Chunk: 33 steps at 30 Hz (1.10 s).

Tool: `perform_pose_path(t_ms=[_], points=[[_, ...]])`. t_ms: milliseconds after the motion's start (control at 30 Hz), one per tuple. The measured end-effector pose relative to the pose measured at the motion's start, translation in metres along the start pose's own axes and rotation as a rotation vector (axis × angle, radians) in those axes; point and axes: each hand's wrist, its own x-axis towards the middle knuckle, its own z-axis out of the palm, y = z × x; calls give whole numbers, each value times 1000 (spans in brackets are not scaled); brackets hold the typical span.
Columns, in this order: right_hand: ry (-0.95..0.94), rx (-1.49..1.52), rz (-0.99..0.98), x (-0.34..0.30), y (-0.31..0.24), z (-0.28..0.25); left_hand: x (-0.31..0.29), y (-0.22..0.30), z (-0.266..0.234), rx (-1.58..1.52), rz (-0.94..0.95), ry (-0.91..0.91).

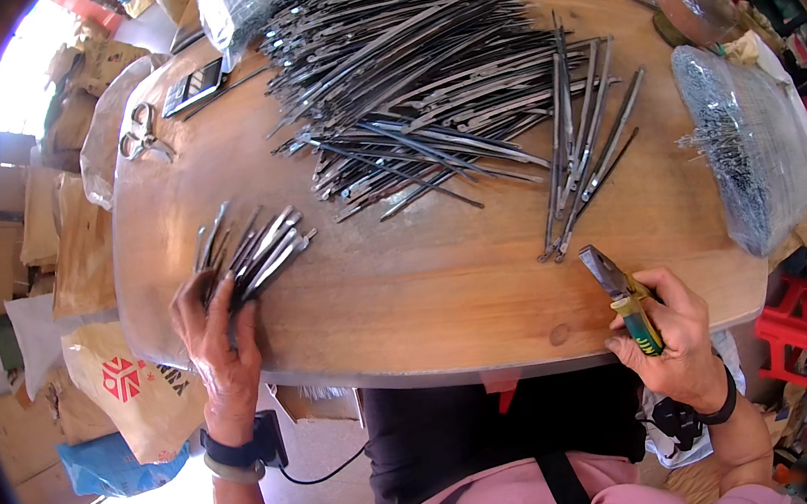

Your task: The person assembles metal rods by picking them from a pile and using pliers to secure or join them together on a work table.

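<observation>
L hand (218,325) grip holding bunch of metal strips (268,255); R hand (673,330) grip w/ pliers (622,298), nr table (408,292) edge.

Grey-black metal strips (398,46); green-yellow pliers handles (642,327); brown wood-grained tabletop (409,297); red stool (791,325).

White glare burns out the upper-left and lower-left edges; softer light gives my tabletop (410,302) a hazy sheen. Plastic wrap (765,157) glints, my left hand (216,325) blurs slightly, and straight edges bend toward a dark rim.
</observation>
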Motion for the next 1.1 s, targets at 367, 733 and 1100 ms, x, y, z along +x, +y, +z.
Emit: perform_pose_path(t_ms=[367,733,1100], points=[[493,435,161,29,31,-98,73,86,43,-317,57,-187],[67,-875,-455,73,58,-104,86,105,15,-211,118,-218],[879,576,-88,-20,2,-114,-18,133,-18,-1328,-1125,-463]])
